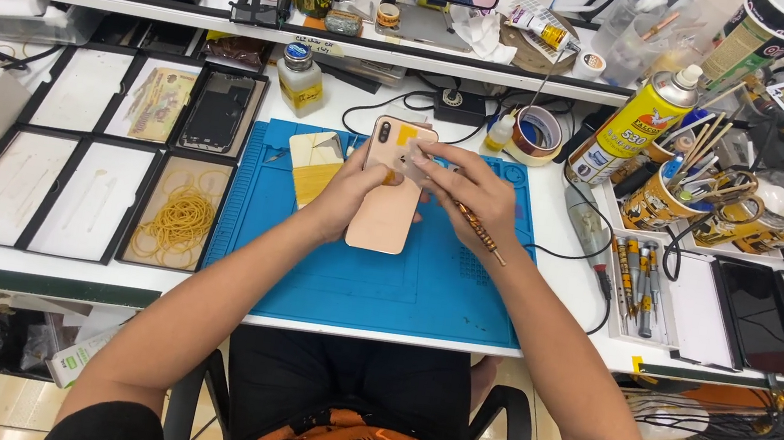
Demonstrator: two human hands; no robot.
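A rose-gold smartphone [385, 211] lies back-up over the blue work mat [403, 287], its camera end pointing away from me. My left hand [353, 188] grips its left edge. My right hand [465, 187] presses a small pale piece against the phone's upper back, and a thin tool with a striped handle [481, 232] is tucked under its fingers, pointing down to the right. A yellowish card-like piece [314, 165] lies on the mat just left of my left hand.
Black trays [42, 194] at left hold white sheets, a phone frame [216, 113] and yellow rubber bands [178, 220]. A small bottle [300, 79], tape roll [537, 131], spray can [640, 116], cups of tools [679, 187], screwdrivers [640, 278] and dark screens [761, 317] surround the mat.
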